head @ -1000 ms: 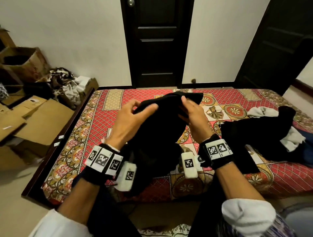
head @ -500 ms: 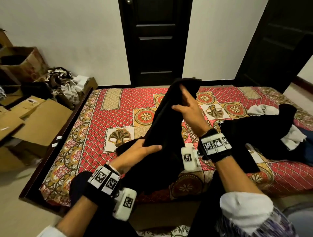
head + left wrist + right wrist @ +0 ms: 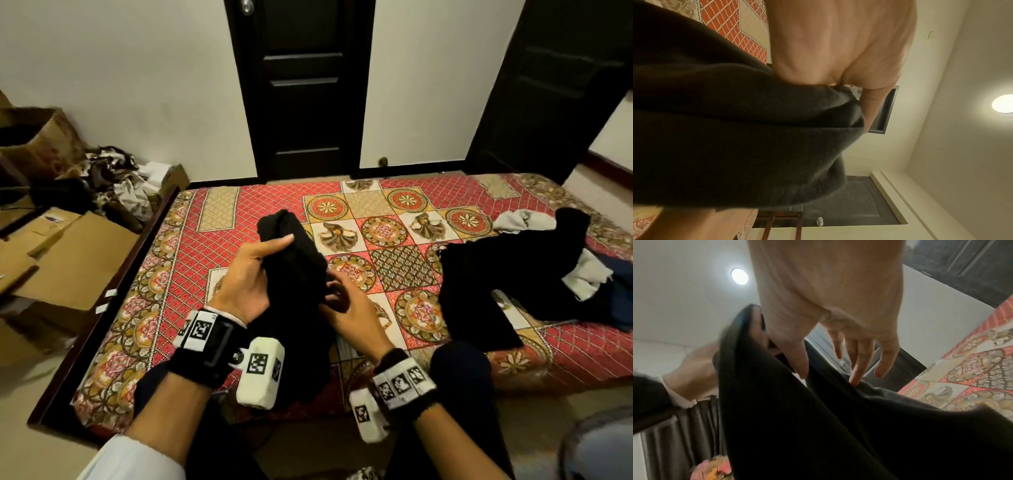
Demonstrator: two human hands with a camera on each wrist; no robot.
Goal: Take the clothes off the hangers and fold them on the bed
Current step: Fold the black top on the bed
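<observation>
While the left hand point(image 3: 245, 277) grips the upper end of a folded black knit garment point(image 3: 294, 260), its thumb lies flat across the near face of the cloth and its fingers wrap round the far side, out of sight. That garment forms a long, narrow bundle whose long axis runs from its rounded top, pointing up and away toward the dark panelled door point(image 3: 301, 89), down and back toward the person, where the loose end hangs past the wrists. Lower on the bundle's right side, the right hand point(image 3: 352, 308) has fingers point(image 3: 859, 363) nearly straight and spread; the thumb and one fingertip touch a fold, and it clasps nothing. In the wrist views the fabric looks soft, matte and slightly fuzzy, with thick rolled edges. Beneath and beyond both hands is the bed with a red quilted cover point(image 3: 260, 202) stitched in a diamond grid with floral medallions. Well to the right of the right fingers lies a heap of black and white clothes point(image 3: 520, 274). Left of the left fingers, flattened brown cardboard boxes point(image 3: 72, 253) lie on the floor. Both wrists carry black bands with square black-and-white code markers; no writing on them can be read.
</observation>
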